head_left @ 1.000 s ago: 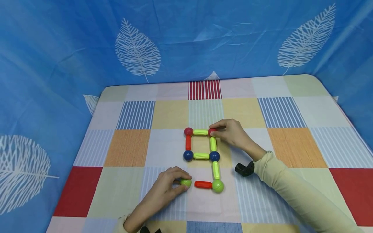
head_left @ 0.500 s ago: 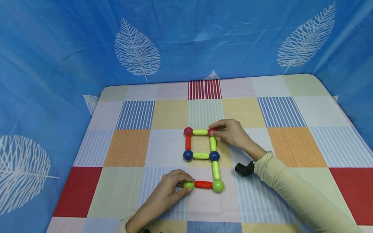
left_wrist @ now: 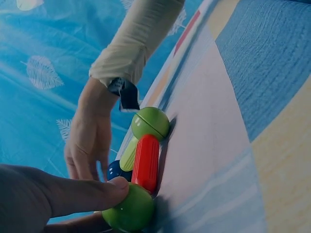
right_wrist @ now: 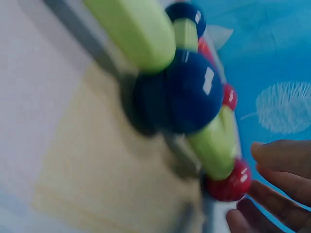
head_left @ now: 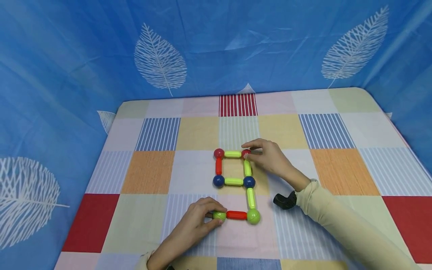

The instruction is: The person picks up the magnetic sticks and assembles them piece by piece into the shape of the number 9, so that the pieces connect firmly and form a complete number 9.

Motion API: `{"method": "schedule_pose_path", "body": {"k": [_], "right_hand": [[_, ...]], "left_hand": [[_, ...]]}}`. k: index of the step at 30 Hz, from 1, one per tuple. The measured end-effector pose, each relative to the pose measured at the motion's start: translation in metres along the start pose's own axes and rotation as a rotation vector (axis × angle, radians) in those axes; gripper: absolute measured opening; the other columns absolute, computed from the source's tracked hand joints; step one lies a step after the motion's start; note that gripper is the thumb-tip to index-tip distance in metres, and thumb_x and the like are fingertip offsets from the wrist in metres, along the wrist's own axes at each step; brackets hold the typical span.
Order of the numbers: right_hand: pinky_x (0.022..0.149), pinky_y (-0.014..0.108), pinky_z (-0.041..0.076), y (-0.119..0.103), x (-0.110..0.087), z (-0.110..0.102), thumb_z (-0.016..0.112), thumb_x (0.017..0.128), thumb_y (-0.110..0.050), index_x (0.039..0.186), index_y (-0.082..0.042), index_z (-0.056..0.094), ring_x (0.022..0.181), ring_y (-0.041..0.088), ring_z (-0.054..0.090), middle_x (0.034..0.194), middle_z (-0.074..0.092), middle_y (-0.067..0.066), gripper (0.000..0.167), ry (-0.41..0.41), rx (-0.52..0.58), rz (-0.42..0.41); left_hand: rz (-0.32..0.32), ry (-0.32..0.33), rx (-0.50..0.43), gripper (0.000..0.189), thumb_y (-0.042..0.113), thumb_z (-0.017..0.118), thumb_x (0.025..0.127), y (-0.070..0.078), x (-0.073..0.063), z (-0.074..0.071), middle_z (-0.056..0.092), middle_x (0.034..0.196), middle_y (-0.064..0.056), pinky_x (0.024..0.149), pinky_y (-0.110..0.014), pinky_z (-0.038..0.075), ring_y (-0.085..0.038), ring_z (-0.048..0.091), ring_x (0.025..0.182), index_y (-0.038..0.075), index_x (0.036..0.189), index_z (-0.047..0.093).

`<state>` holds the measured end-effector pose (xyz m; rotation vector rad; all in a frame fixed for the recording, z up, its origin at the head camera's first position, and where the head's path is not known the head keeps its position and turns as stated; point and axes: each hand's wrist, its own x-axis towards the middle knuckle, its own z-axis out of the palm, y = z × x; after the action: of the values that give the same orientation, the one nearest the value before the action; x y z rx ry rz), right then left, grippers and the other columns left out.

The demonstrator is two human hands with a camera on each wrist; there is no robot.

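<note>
A flat figure of coloured balls and ribbed rods lies mid-table. My left hand (head_left: 197,217) pinches the green ball (left_wrist: 130,208) at its lower left corner, thumb on top in the left wrist view. That ball meets the end of a red rod (head_left: 237,215), whose other end joins a second green ball (head_left: 253,216). At the upper right corner my right hand (head_left: 270,159) has its fingers and thumb around a red ball (right_wrist: 229,182). Yellow-green rods (head_left: 233,182) and another red rod (head_left: 219,166) link two blue balls (head_left: 249,182) and a second red ball (head_left: 219,153).
A patchwork-patterned cloth (head_left: 145,221) covers the table. Blue sheeting with white leaf prints (head_left: 216,48) stands along the back and both sides. A black strap piece (head_left: 285,200) hangs at the right cuff, close to the cloth.
My left hand has moved slightly right with the green ball, closing the gap to the red rod's left end. My right hand stays at the upper right red ball.
</note>
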<state>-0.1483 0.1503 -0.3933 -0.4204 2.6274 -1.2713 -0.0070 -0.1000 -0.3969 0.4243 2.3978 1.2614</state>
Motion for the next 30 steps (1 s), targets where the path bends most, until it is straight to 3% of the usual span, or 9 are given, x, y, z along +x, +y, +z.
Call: {"method": "schedule_pose_path", "body": {"k": [3, 7, 13, 20, 24, 30], "right_hand": [[0.088, 0.043, 0.053, -0.010, -0.010, 0.002, 0.073, 0.089, -0.009, 0.121, -0.006, 0.068, 0.108, 0.027, 0.063, 0.121, 0.065, 0.008, 0.033, -0.011, 0.012, -0.079], [0.087, 0.041, 0.054, -0.026, -0.028, 0.008, 0.073, 0.088, -0.008, 0.120, -0.004, 0.068, 0.104, 0.026, 0.064, 0.118, 0.066, 0.009, 0.033, -0.111, 0.018, -0.157], [0.077, 0.027, 0.055, -0.038, -0.051, 0.022, 0.075, 0.087, -0.010, 0.117, -0.005, 0.070, 0.090, 0.012, 0.066, 0.105, 0.071, 0.003, 0.030, -0.301, 0.024, -0.192], [0.074, 0.025, 0.053, -0.045, -0.071, 0.031, 0.075, 0.085, -0.007, 0.110, -0.005, 0.072, 0.083, 0.006, 0.062, 0.098, 0.068, -0.001, 0.025, -0.458, -0.074, -0.221], [0.071, 0.024, 0.050, -0.049, -0.081, 0.038, 0.079, 0.082, -0.013, 0.104, -0.010, 0.074, 0.079, 0.003, 0.057, 0.092, 0.065, -0.008, 0.023, -0.488, -0.197, -0.241], [0.069, 0.027, 0.050, -0.052, -0.091, 0.050, 0.083, 0.078, -0.015, 0.100, -0.015, 0.073, 0.078, 0.002, 0.054, 0.090, 0.064, -0.008, 0.024, -0.424, -0.373, -0.303]], "left_hand": [[-0.011, -0.004, 0.007, 0.021, 0.006, 0.075, 0.086, 0.000, 0.001, 0.000, 0.066, 0.102, 0.011, 0.079, -0.023, 0.052, -0.007, 0.057, 0.094, 0.013, 0.106, 0.075], [0.013, 0.006, 0.011, 0.021, 0.006, 0.075, 0.086, -0.001, 0.000, -0.001, 0.066, 0.103, 0.009, 0.079, -0.024, 0.052, -0.009, 0.057, 0.094, 0.013, 0.106, 0.075], [0.070, 0.031, 0.009, 0.021, 0.005, 0.076, 0.085, -0.002, -0.001, 0.001, 0.067, 0.103, 0.007, 0.079, -0.025, 0.053, -0.011, 0.058, 0.096, 0.012, 0.105, 0.075], [0.095, 0.049, 0.009, 0.020, 0.004, 0.075, 0.085, -0.004, -0.002, 0.002, 0.067, 0.102, 0.007, 0.080, -0.026, 0.053, -0.011, 0.059, 0.096, 0.011, 0.104, 0.075], [0.091, 0.047, 0.004, 0.020, 0.004, 0.075, 0.086, -0.004, -0.001, 0.002, 0.067, 0.102, 0.008, 0.080, -0.026, 0.053, -0.011, 0.059, 0.096, 0.011, 0.105, 0.075], [0.092, 0.046, -0.004, 0.021, 0.004, 0.075, 0.085, -0.004, -0.002, 0.003, 0.067, 0.102, 0.007, 0.079, -0.026, 0.053, -0.011, 0.060, 0.096, 0.012, 0.105, 0.075]]}}
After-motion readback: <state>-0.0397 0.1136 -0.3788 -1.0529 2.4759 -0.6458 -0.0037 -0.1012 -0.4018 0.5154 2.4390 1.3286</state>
